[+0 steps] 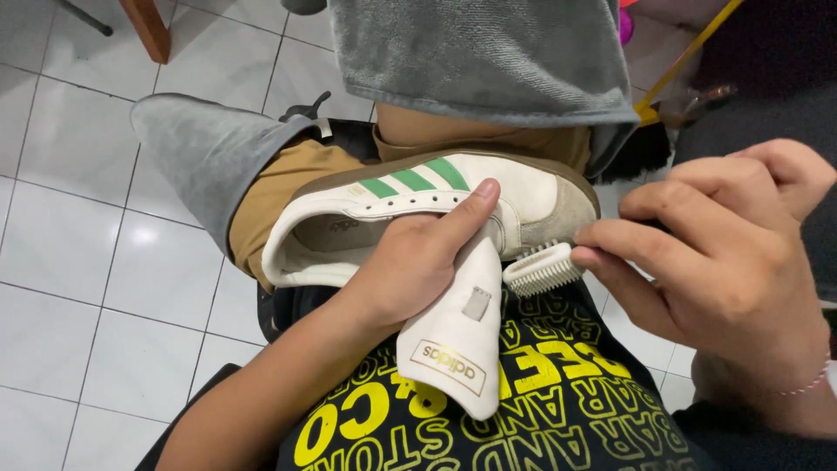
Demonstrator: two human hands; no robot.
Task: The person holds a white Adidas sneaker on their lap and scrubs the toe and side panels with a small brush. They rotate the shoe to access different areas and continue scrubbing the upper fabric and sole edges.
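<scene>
Left grip [418, 262] clasps smooth white leather sneaker [523, 187]; right grip [724, 253] pinches bristly brush [542, 269].

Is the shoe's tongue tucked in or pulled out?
Pulled out. The tongue hangs out of the shoe toward the person, under the left hand. The right hand holds a brush beside it.

Your left hand [410, 262] covers part of the white sneaker [410, 205] opening, so its inside is mostly hidden. The brush [542, 269] handle disappears under your right hand [724, 253] fingers; only the bristle head shows. The grey towel [488, 52] is cut off at the top edge, and the yellow-handled broom [671, 74] runs out of frame.
</scene>
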